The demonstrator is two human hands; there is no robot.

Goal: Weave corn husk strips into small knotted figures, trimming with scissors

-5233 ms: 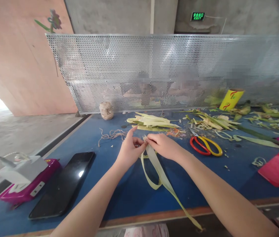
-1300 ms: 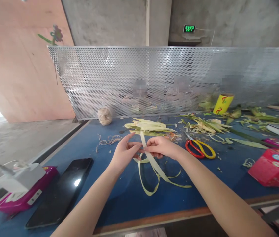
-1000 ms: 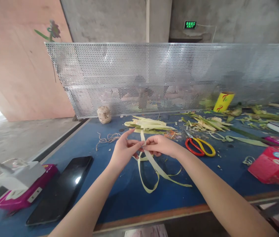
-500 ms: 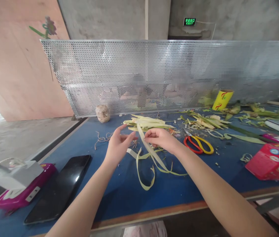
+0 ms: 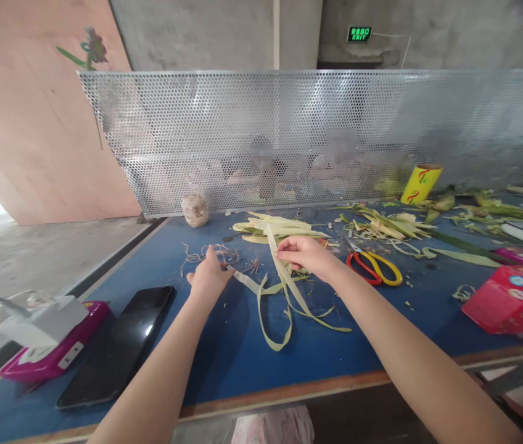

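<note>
My right hand (image 5: pixel 305 256) is closed in a pinch on the top of several pale yellow-green leaf strips (image 5: pixel 284 290). The strips trail down onto the blue table (image 5: pixel 243 357) and curl into a loop near me. My left hand (image 5: pixel 206 279) is off the strips, lying to their left with its fingertips on a tangle of thin twine (image 5: pixel 206 251). The back of that hand hides its fingers, so their grip does not show. A pile of cut leaf strips (image 5: pixel 280 228) lies just beyond both hands.
Red-and-yellow scissors (image 5: pixel 375 268) lie right of my right hand. A black phone (image 5: pixel 118 345) and a pink device with a white plug (image 5: pixel 49 345) sit at the left. A red box (image 5: pixel 511 299), leaf scraps, a yellow cup (image 5: pixel 421 184) and a twine ball (image 5: pixel 195 209) stand along a perforated metal screen (image 5: pixel 289 135); people sit behind it.
My left hand has let go of the leaf strips and moved left and forward onto the twine. My right hand still holds the strips, now a little farther from me.
</note>
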